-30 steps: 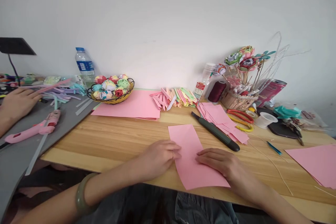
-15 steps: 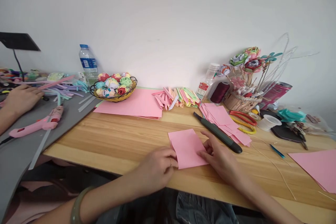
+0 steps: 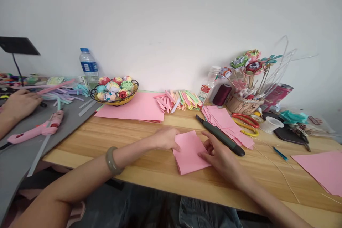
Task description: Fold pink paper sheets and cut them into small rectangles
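Observation:
A folded pink paper (image 3: 189, 153) lies on the wooden table between my two hands. My left hand (image 3: 169, 139) pinches its upper left edge, the thumb on top of the sheet. At the right edge, my right hand (image 3: 215, 151) grips the same paper between thumb and fingers. A dark green cutter (image 3: 223, 137) lies just beyond my right hand, beside a pile of small pink sheets (image 3: 223, 119).
A glue gun (image 3: 40, 131) and another person's hand (image 3: 24, 103) are at the left. Along the wall stand a flower basket (image 3: 117, 96), folded strips (image 3: 177, 101), a thread spool (image 3: 221, 95) and a flower pot (image 3: 243, 103). Pliers (image 3: 247, 121) lie at the right.
My left hand has moved up along the paper's left side, from its lower left corner to near the top. The right hand still holds the right edge. The paper is slightly turned.

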### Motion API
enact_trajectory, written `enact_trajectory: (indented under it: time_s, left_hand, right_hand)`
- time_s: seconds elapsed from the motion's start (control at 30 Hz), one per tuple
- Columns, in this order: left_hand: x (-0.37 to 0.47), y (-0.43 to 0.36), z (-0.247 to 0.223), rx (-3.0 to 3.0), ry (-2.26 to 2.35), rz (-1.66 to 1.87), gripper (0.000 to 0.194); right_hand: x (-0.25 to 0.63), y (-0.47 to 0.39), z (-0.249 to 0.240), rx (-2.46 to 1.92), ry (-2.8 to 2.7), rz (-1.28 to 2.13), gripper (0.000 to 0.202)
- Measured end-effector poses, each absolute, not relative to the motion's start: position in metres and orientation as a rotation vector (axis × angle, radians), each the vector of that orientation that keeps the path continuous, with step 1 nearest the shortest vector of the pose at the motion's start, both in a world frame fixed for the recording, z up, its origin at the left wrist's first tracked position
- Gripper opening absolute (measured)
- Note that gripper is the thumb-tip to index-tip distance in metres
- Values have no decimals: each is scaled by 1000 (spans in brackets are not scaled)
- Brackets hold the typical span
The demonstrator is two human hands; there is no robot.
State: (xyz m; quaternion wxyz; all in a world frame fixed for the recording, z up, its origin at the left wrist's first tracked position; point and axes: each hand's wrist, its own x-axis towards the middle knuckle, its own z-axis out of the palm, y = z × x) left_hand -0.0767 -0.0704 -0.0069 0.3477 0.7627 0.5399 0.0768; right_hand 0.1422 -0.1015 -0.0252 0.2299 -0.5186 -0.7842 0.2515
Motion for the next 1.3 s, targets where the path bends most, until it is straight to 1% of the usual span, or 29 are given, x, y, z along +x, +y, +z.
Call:
enact_trajectory:
  time_s: [0.07,0.13,0.2,0.27,0.37,0.43,0.73,0.83,0.97,1.03,1.13,1.23,1.3]
  left_hand:
    - [-80,-63,-7,1864,1279,327,24]
    - [-82,-55,-2,1780,1227,471,21]
    - [-81,-47,4,1738,1199,600,23]
    - [-78,-41,10,1665,1150,751,25]
    - [-70,-38,13,1468,990,1001,33]
    - [-65,-38,12,1383,909,1085,40]
    - [-65,-50,9,1389,1028,1174,31]
    - [-66,-54,10,1445,1068,1190,36]
    - [-66,-56,8,1549,1118,1219,51]
    - [-66,-57,6,1597,1144,1216,54]
    - [-65,-58,5,1585,1128,1205,49]
    - [-62,-60,6,1463,1011,1260,36]
    - [-61,-61,7,1384,955,1318,38]
  right_hand:
    - [144,-93,-22,-1383,-2025,610,61]
    - [143,-83,-13,-1339,-1888,703,65]
    - [142,-73,-1,-1302,-1807,959,57]
    - [140,-64,11,-1293,-1766,1094,49]
    - [138,-57,19,-1314,-1712,1073,50]
    - [137,-56,18,-1313,-1673,1069,51]
    - [137,-63,19,-1237,-1586,1075,41]
    - [138,-64,20,-1242,-1575,1056,41]
    - [137,-66,21,-1234,-1571,1040,43]
    - [137,-67,21,-1232,-1565,1027,43]
    - [136,-67,22,-1240,-1555,1007,41]
    - [136,-68,22,-1246,-1552,995,40]
    - [136,-69,22,-1251,-1551,988,39]
